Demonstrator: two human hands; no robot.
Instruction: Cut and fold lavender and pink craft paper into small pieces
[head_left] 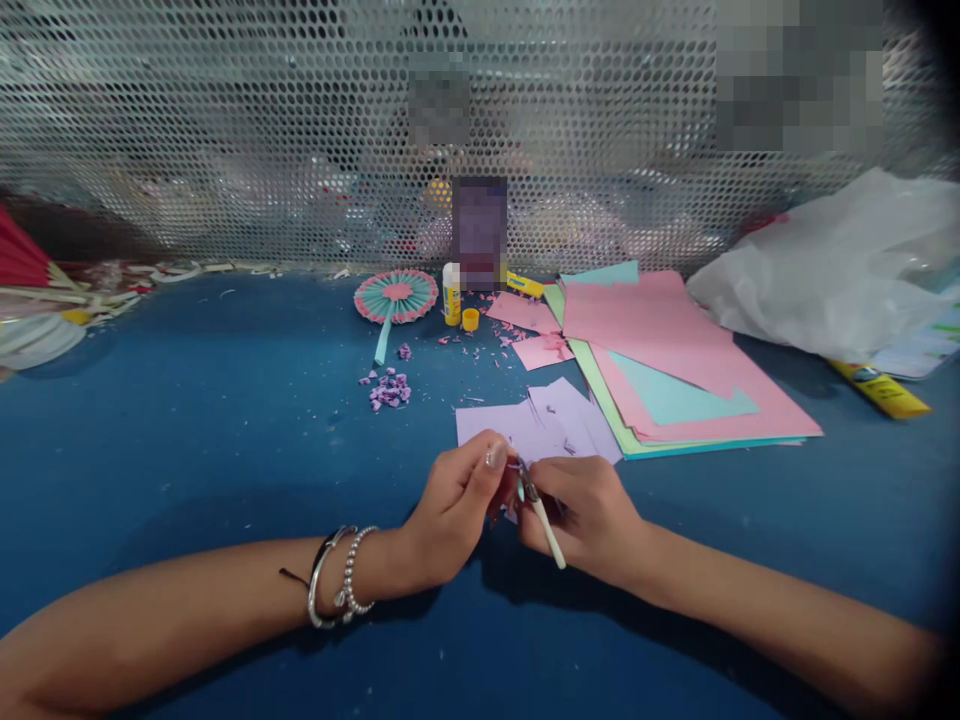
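My left hand [465, 490] is closed in a pinch at the middle of the table, a small bit of purple paper [514, 462] at its fingertips. Close against it, my right hand [592, 510] grips a slim tool [549, 535] with a white handle and a dark metal end. The metal end meets the left fingertips; fingers hide part of it, so its exact kind is unclear. Just beyond both hands lie purple paper sheets [491, 422] with small scraps on top. To the left sits a pile of small crumpled purple paper pieces [390, 390].
A pleated paper rosette [396, 297] with a teal stick lies farther back. Beside it stand an uncapped glue stick [451, 297] and its yellow cap [470, 320]. Coloured paper sheets [675, 330], a white plastic bag [832, 270] and a yellow tube [881, 388] occupy the right. Perforated metal [262, 130] rises behind.
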